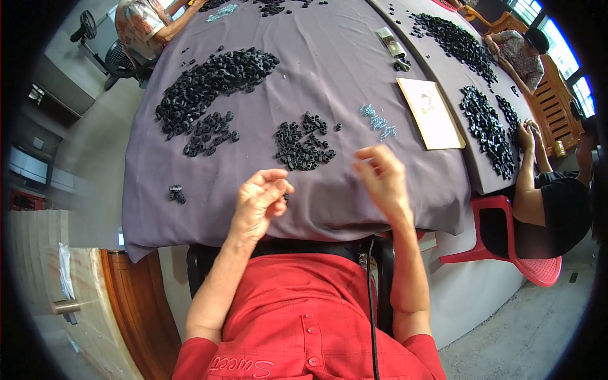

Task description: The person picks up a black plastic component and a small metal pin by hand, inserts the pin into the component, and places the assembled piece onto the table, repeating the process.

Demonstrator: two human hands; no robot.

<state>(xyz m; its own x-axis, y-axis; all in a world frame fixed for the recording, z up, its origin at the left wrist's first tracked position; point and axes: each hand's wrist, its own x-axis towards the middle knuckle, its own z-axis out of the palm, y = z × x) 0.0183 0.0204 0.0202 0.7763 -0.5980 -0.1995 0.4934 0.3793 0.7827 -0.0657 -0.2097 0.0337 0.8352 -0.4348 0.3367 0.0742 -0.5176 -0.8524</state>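
My left hand (258,204) is raised above the near edge of the cloth, its fingers curled in a pinch. A small black plastic part (286,197) shows at its fingertips. My right hand (385,180) is bent at the fingers and smeared by motion, so whether it holds anything is unclear. Just beyond it lies a loose cluster of pale blue coil springs (379,121). Between and beyond my hands is a small pile of black ring-shaped parts (304,144). A larger heap of similar parts (209,82) spreads to the far left. A few joined black pieces (177,194) rest at the left.
A grey-purple cloth (329,69) covers the table. On the right lie a pale board (432,114) and a clear packet (391,43). Co-workers sit at the right with more black heaps (487,130), and one person stands far left. A red plastic chair (494,237) is at right.
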